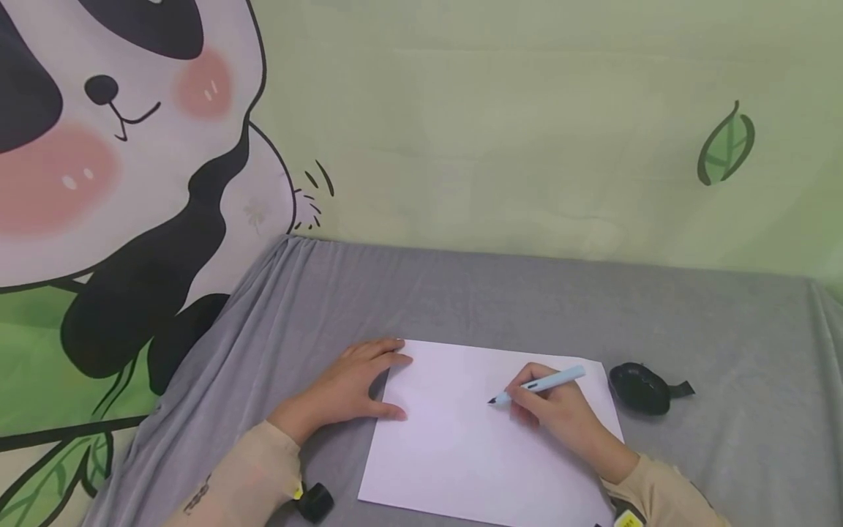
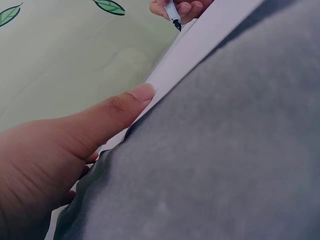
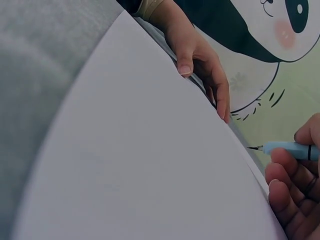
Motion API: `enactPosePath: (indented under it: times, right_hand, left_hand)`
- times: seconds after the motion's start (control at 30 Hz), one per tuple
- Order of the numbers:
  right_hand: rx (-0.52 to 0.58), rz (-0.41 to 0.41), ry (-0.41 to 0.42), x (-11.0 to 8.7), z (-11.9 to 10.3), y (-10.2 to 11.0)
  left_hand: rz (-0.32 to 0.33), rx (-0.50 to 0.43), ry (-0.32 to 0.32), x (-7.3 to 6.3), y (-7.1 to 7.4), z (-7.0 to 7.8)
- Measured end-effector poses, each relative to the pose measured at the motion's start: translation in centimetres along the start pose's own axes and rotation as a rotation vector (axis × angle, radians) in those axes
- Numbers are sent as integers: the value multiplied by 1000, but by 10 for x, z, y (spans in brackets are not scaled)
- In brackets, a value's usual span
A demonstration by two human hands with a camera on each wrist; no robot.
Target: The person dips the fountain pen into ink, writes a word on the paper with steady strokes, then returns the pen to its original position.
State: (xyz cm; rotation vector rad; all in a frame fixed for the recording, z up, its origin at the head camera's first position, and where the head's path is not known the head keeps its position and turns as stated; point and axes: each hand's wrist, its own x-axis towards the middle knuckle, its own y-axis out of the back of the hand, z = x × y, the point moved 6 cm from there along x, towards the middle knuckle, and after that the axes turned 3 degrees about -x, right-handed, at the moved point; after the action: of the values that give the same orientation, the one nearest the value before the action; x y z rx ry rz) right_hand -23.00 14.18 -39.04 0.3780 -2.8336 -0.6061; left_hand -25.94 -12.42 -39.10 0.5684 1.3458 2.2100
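Note:
A large white sheet of paper (image 1: 448, 446) lies on the grey cloth. My left hand (image 1: 349, 384) rests at its left edge, fingers spread, with thumb and fingertips touching the paper. In the left wrist view the thumb (image 2: 115, 112) lies along the paper's edge. My right hand (image 1: 560, 410) holds a light blue pen (image 1: 553, 380) between thumb and fingers over the sheet's right half. The pen's dark tip points left, close over the paper. From the right wrist, the pen (image 3: 290, 150) shows a thin pointed tip, and the sheet's visible surface looks blank.
A black oval object (image 1: 640, 388) with a short tab lies right of the paper. Grey cloth (image 1: 527, 300) covers the table up to a pale green backdrop (image 1: 500, 146) with a printed panda (image 1: 145, 183) and a leaf (image 1: 727, 145). A small black device (image 1: 315, 503) sits at the left wrist.

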Motion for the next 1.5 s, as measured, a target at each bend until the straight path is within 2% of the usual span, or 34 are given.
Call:
enactPosePath:
  times: [0.23, 0.33, 0.5, 0.83, 1.1, 1.5]
  right_hand:
    - [5, 123, -97, -1, 1, 9]
    - [25, 151, -115, -1, 3, 11]
    - [43, 145, -115, -1, 5, 10]
    - [-12, 136, -111, 0, 5, 8]
    - [-49, 130, -125, 0, 5, 11]
    - [-30, 106, -88, 0, 2, 9]
  left_hand:
    - [2, 2, 1, 1, 2, -1]
    - [-2, 0, 2, 1, 1, -2]
    - [-5, 3, 1, 1, -1, -3]
    - [5, 5, -4, -2, -1, -3]
    - [4, 3, 1, 1, -2, -2]
    - [-1, -8, 7, 0, 0, -2]
